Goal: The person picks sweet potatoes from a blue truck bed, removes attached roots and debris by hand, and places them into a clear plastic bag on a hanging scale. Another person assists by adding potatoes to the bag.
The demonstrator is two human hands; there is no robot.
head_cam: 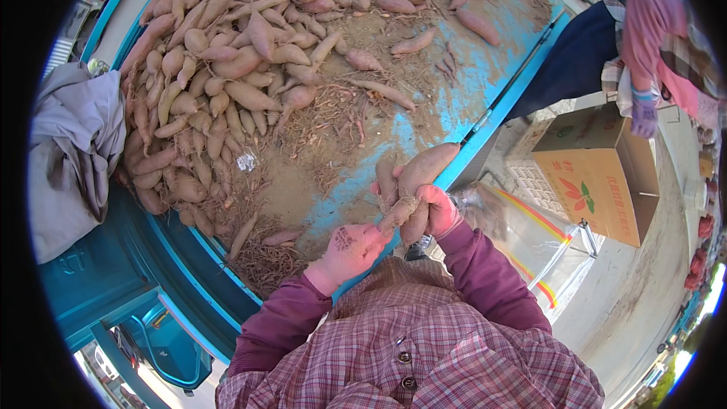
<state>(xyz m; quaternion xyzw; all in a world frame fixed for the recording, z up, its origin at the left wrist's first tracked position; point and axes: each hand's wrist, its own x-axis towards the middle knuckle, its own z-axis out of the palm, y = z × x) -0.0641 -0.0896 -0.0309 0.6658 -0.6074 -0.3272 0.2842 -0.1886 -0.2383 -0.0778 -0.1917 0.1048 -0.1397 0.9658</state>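
My left hand (347, 253), in a pink glove with a dirty patch, grips the lower end of a small sweet potato (398, 213). My right hand (438, 211), gloved in pink too, is closed around a bunch of several sweet potatoes. The biggest of these, a plump sweet potato (430, 166), points up and to the right. Fine roots hang about the bunch, and whether its pieces are joined cannot be told. Both hands are over the near edge of a blue truck bed (341, 196), just in front of my body.
A large heap of sweet potatoes (244, 68) covers the bed's far left, with loose roots (267, 264) and soil around it. Grey cloth (74, 153) hangs at left. A black rod (517, 76) lies along the right edge. Beyond stand a clear plastic bag (505, 227), a cardboard carton (596, 182) and another person (653, 40).
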